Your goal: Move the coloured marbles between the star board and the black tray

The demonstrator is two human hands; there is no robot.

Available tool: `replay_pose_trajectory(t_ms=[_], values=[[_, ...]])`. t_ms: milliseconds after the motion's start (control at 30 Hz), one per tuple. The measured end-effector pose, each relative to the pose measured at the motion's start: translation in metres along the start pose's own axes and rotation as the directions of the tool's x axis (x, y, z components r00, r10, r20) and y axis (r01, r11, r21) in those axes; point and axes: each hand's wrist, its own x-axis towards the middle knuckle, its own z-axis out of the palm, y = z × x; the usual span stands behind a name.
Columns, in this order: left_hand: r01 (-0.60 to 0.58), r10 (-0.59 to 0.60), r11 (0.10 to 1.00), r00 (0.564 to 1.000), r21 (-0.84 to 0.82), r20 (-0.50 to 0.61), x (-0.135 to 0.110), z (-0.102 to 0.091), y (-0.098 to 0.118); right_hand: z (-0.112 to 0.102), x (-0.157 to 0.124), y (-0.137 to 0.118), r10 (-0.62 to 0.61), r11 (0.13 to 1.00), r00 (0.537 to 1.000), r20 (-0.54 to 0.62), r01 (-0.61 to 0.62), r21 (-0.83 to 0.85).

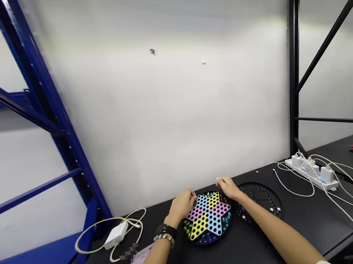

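A round Chinese checkers board (207,217) lies on the black table, its star in yellow, pink and blue with dark holes. Coloured marbles or pegs fill the compartments around the star. At the board's upper left edge is my left hand (182,205), with fingers curled together; its fingertips are partly hidden. My right hand (228,188) is just beyond the upper right edge, closed in a pinch. Whatever it holds, if anything, is too small to name. Partly behind my right forearm lies a second round black board (267,196) with small holes and a few white pieces.
A white charger (116,234) with a looped cable sits at left, near a pale sheet or packet (139,261). To the right stands a power strip (313,173) with plugs and trailing white cables. Behind the table rises a white wall (175,120); a blue frame (65,127) is at left.
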Motion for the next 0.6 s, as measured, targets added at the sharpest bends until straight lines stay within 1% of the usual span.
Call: replay_pose_trajectory(t_ms=[67, 167, 200, 267, 333, 400, 433, 500, 567, 600], values=[[0.03, -0.03, 0.999, 1.0, 0.02, 0.01, -0.002, -0.004, -0.01, -0.011, -0.004, -0.005, 0.014, 0.999, 0.999, 0.045, -0.012, -0.048], [0.033, -0.034, 0.999, 0.998, 0.016, 0.051, -0.009, -0.006, -0.023, -0.035, -0.022, -0.014, 0.056, 0.984, 0.982, 0.182, -0.023, -0.179], [0.023, -0.023, 1.0, 0.999, 0.005, 0.046, -0.012, -0.006, -0.026, -0.046, -0.032, -0.016, 0.072, 0.973, 0.97, 0.232, -0.017, -0.229], [-0.004, 0.004, 1.0, 1.0, -0.013, 0.023, -0.016, -0.003, -0.03, -0.069, -0.058, -0.021, 0.078, 0.94, 0.946, 0.315, 0.035, -0.338], [-0.043, 0.043, 0.999, 0.999, -0.01, 0.018, -0.02, 0.001, -0.032, -0.091, -0.088, -0.025, 0.126, 0.889, 0.921, 0.369, 0.06, -0.453], [-0.09, 0.089, 0.996, 0.995, 0.002, 0.046, -0.023, 0.003, -0.032, -0.107, -0.116, -0.028, 0.168, 0.815, 0.894, 0.416, 0.111, -0.569], [-0.103, 0.103, 0.995, 0.993, 0.007, 0.063, -0.023, 0.004, -0.03, -0.112, -0.128, -0.028, 0.166, 0.775, 0.896, 0.412, 0.14, -0.616], [-0.103, 0.102, 0.995, 0.991, 0.009, 0.091, -0.024, 0.004, -0.027, -0.113, -0.146, -0.025, 0.115, 0.707, 0.92, 0.374, 0.188, -0.681], [-0.081, 0.081, 0.997, 0.992, 0.006, 0.097, -0.025, 0.003, -0.024, -0.106, -0.158, -0.02, 0.014, 0.652, 0.945, 0.326, 0.238, -0.72], [-0.074, 0.074, 0.997, 0.993, -0.003, 0.089, -0.026, 0.003, -0.022, -0.101, -0.161, -0.016, -0.043, 0.625, 0.951, 0.307, 0.265, -0.734]])
